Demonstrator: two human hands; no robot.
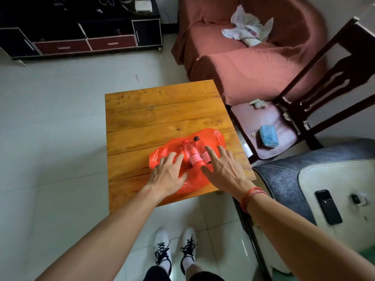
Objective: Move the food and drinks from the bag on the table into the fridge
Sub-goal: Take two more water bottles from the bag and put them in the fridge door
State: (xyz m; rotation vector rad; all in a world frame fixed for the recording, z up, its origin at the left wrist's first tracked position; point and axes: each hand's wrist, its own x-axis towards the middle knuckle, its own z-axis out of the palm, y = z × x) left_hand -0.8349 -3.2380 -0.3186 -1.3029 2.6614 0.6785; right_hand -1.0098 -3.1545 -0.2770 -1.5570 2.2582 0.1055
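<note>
I have the wooden tabletop (162, 110) in front of me, and the red plastic bag (162, 157) lies flat on its near half, right under both my hands. No fridge shows in this view, so I cannot say which way it lies.

My right hand (222, 169) hovers over the right side of the bag, fingers spread, gripping nothing. My left hand (169, 172) is over the left side, fingers also spread and empty; I cannot tell whether either palm actually touches the plastic.

Between the two hands lie the two bottles, side by side and touching or nearly so. Their long axes run away from me and slightly leftward, caps pointing to the far side, bases toward my wrists. The red-capped bottle (191, 154) sits just beyond my left fingertips, a little to their right. The dark-capped bottle (203, 151) lies immediately left of my right index finger, apparently touching it.

I judge each hand has its own bottle: the right is nearer the dark-capped one, the left nearer the red-capped one, and each should close across the body, not along it.
</note>
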